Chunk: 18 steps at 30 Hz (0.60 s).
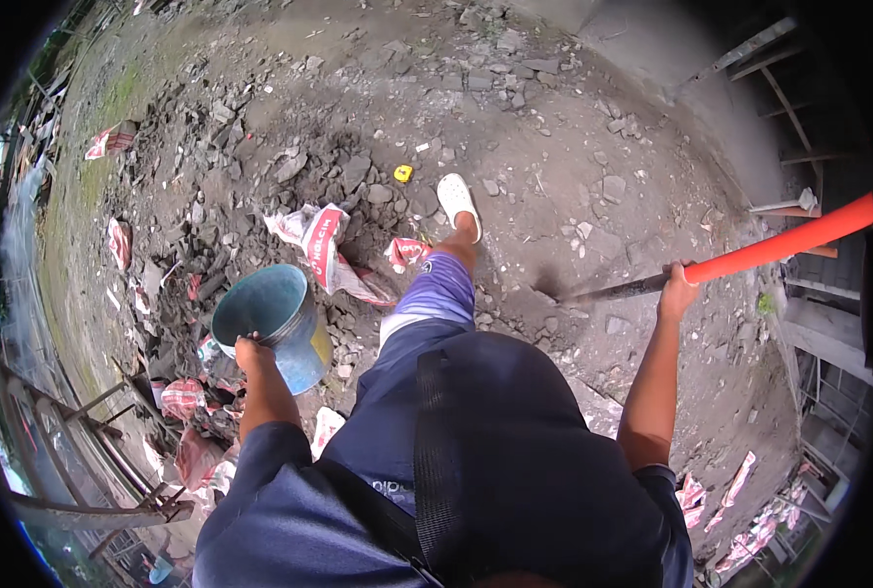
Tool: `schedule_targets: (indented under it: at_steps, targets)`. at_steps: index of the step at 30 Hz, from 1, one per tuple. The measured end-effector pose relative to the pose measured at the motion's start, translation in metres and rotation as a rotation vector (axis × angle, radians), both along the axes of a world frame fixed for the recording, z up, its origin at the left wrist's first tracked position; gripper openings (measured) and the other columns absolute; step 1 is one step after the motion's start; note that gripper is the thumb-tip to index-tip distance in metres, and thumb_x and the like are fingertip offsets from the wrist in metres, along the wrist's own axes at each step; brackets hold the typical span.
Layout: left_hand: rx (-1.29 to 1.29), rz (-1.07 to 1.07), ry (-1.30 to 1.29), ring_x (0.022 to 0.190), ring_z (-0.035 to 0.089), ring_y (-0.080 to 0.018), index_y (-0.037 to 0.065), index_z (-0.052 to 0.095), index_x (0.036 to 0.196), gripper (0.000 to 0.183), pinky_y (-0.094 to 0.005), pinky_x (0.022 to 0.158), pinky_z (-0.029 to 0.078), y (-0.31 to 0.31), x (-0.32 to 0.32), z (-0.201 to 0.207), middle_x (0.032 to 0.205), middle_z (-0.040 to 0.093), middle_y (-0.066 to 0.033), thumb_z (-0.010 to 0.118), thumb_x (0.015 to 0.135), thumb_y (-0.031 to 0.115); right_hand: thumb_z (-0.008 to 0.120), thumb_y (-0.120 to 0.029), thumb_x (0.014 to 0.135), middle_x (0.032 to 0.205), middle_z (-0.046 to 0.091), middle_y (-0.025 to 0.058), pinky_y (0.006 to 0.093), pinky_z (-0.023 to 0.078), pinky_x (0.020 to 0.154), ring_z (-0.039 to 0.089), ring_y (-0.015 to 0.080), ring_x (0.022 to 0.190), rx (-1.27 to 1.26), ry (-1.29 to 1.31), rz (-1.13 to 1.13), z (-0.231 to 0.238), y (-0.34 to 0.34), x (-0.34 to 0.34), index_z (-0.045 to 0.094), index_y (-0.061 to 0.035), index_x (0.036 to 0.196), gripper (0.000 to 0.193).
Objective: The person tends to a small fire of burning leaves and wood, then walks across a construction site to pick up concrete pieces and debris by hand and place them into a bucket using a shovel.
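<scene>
My left hand [252,352] is closed over the near rim of a blue plastic bucket [294,345], which tilts a little beside my left leg. As far as I can see, the bucket's inside is bare. Out to the right, my right hand [679,287] wraps round a long pole [789,240]. Its upper part is thick and orange, and the lower part is thin, dark and dirt-stained. The low end reaches toward a dark patch of soil ahead of me; whether it touches the ground I cannot tell.
Broken rubble [353,171] and a torn red-and-white sack [324,245] lie ahead and left. A yellow tape measure [403,173] sits near my white clog [456,196]. A concrete wall [691,88] rises at the far right; wooden framing [74,412] stands at the left.
</scene>
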<state>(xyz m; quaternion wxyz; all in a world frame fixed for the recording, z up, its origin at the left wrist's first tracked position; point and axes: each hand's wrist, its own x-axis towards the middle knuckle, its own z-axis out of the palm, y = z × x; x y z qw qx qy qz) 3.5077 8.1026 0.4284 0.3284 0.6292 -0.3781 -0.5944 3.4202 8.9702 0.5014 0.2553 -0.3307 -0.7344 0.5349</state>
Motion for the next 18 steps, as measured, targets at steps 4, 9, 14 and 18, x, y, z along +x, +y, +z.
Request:
schedule_targets:
  at_steps: [4,9,14,18]
  targets:
    - [-0.006,0.115,-0.040,0.075,0.057,-0.0186,0.001,0.055,0.107,0.016,-0.0306,0.066,0.051,0.004,-0.105,-0.028,0.089,0.057,-0.0061,0.052,0.099,0.015,0.058,-0.008,0.083,0.079,0.064,0.0106,0.0347,0.052,0.067,0.064,0.0204,0.070,0.037,-0.141,-0.118,-0.011,0.021,-0.059,0.057,-0.0002,0.098,0.017]
    - [0.084,0.182,-0.064,0.071,0.057,-0.0189,0.005,0.054,0.102,0.013,-0.0315,0.062,0.052,-0.015,-0.212,-0.008,0.086,0.057,-0.0058,0.052,0.099,0.017,0.057,-0.010,0.085,0.067,0.057,0.0069,0.0330,0.049,0.057,0.055,0.0184,0.057,-0.119,-0.260,-0.196,-0.010,0.043,-0.144,0.056,-0.0019,0.090,0.009]
    - [0.066,0.236,0.051,0.067,0.058,-0.0183,0.005,0.054,0.100,0.012,-0.0305,0.061,0.053,-0.027,-0.317,0.061,0.081,0.058,-0.0054,0.056,0.097,0.016,0.062,-0.014,0.088,0.060,0.048,0.0031,0.0306,0.043,0.043,0.047,0.0145,0.046,-0.171,-0.203,-0.046,0.003,0.014,-0.291,0.052,-0.0037,0.084,0.015]
    - [0.038,0.361,0.039,0.071,0.058,-0.0193,0.001,0.054,0.113,0.021,-0.0298,0.064,0.054,-0.015,-0.353,0.066,0.090,0.059,-0.0088,0.055,0.097,0.014,0.061,-0.015,0.088,0.059,0.048,0.0038,0.0316,0.044,0.042,0.048,0.0155,0.046,-0.292,-0.315,0.227,0.016,-0.031,-0.449,0.052,-0.0039,0.083,0.015]
